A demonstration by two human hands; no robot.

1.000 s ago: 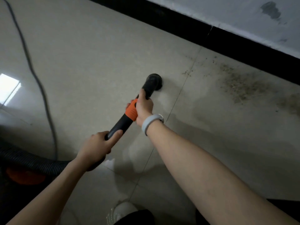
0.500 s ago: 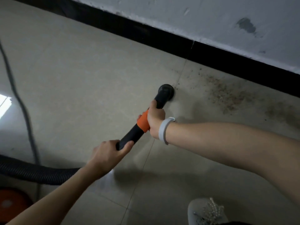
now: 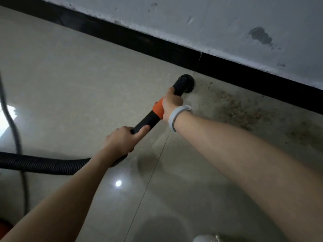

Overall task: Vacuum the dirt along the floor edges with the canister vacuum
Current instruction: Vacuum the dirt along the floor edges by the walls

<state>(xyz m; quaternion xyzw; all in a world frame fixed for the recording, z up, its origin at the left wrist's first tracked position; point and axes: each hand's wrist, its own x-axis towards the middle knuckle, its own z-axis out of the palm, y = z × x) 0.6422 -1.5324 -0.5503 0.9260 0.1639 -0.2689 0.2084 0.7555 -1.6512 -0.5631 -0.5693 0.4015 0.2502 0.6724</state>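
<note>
Gripping vac wand (image 3: 148, 119) w/ both hands, right hand (image 3: 172, 103) fwd steering nozzle (image 3: 185, 82) at baseboard (image 3: 157, 44), left hand (image 3: 120, 141) back by hose (image 3: 43, 164) for leverage, dirt (image 3: 241, 110) lying just right of nozzle.

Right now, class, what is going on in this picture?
A person is vacuuming a tiled floor beside a wall. The right hand grips the vacuum tube near its orange collar, and the left hand holds it lower down, where the ribbed hose joins. The round nozzle sits on the floor close to the black baseboard. A patch of brownish dirt lies just to its right, not yet picked up.
</note>
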